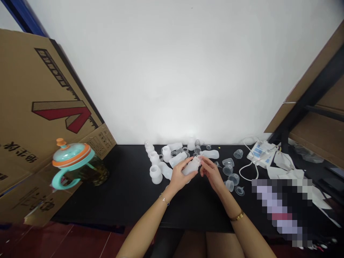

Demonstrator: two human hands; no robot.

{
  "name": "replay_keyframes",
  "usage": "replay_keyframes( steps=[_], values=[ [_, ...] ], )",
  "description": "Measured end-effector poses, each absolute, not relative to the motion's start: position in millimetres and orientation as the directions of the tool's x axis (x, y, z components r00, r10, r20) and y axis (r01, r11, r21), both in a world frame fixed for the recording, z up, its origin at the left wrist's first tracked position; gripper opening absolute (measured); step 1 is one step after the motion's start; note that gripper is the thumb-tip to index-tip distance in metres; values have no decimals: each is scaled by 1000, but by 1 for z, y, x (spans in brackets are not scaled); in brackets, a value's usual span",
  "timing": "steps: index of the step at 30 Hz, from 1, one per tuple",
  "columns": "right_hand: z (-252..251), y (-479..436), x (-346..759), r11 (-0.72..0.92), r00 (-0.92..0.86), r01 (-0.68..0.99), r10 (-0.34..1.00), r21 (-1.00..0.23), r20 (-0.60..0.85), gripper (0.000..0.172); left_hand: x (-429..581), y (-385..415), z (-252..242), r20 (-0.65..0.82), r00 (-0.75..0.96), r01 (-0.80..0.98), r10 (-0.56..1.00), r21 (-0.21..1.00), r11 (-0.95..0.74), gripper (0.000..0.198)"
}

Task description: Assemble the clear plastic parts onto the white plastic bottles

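Over the black table, a translucent white bottle (191, 166) lies tilted in my left hand (179, 176), whose fingers wrap round its body. Its neck points up and to the right. My right hand (211, 172) has its thumb and fingertips pinched at the bottle's mouth, on a small clear part too small to make out. White bottles, one of them an upright wide-necked one (156, 174), stand and lie behind and left of my hands. Clear rings and caps sit among them. To the right of my right hand are several clear cups (233, 179) and a clear disc (239, 190).
A large teal-lidded jug (80, 165) stands at the left by a cardboard box (34, 107). A white power strip (262, 153) with cables and papers (286, 172) lie at the right, beside a dark shelf frame. A white wall rises behind the table (123, 200).
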State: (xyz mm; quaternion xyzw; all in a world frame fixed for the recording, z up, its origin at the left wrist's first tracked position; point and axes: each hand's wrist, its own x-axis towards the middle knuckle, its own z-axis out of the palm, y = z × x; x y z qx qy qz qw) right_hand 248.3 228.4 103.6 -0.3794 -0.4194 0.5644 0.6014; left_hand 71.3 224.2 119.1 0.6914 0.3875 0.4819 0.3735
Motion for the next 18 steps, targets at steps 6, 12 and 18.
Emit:
replay_keyframes(
  steps=[6,12,18],
  values=[
    [102,229,248,66,-21,-371,997,-926,80,45,72,225,117,389,215,183,896,885,-428,55],
    [101,229,249,58,-25,-376,997,-925,73,41,71,225,113,407,231,220,884,863,-455,56],
    [101,230,249,66,-2,-361,997,-930,72,38,72,225,111,505,228,329,833,765,-554,58]
  ],
)
